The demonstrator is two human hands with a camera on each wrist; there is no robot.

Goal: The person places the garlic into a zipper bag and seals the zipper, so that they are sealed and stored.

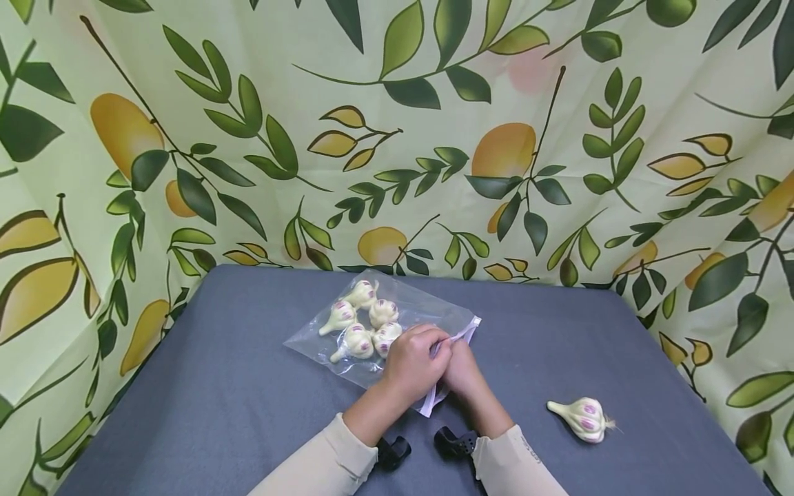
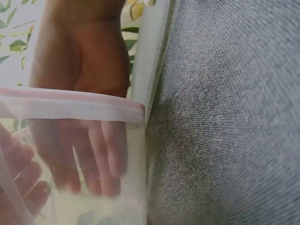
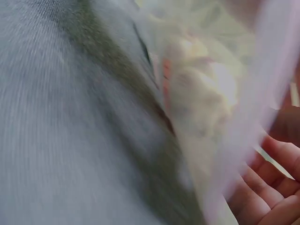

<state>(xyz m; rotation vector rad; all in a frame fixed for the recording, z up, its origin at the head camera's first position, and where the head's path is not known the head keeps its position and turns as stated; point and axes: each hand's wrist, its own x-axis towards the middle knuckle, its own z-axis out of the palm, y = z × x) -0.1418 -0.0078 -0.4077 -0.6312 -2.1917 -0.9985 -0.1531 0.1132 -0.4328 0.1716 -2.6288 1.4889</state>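
Note:
A clear zip bag with a white-pink closure strip lies on the table, with several garlic bulbs inside it. My left hand pinches the strip edge between thumb and curled fingers. Close against it, my right hand holds the same edge, its fingertips partly hidden by the strip. In the left wrist view, fingers show through the clear film below the strip. Bulbs appear blurred through the plastic in the right wrist view. A loose garlic bulb lies to the right of the hands.
A grey-blue cloth covers the table. Behind it and along both sides hangs a curtain printed with leaves and fruit. Black straps with small devices sit at both wrists.

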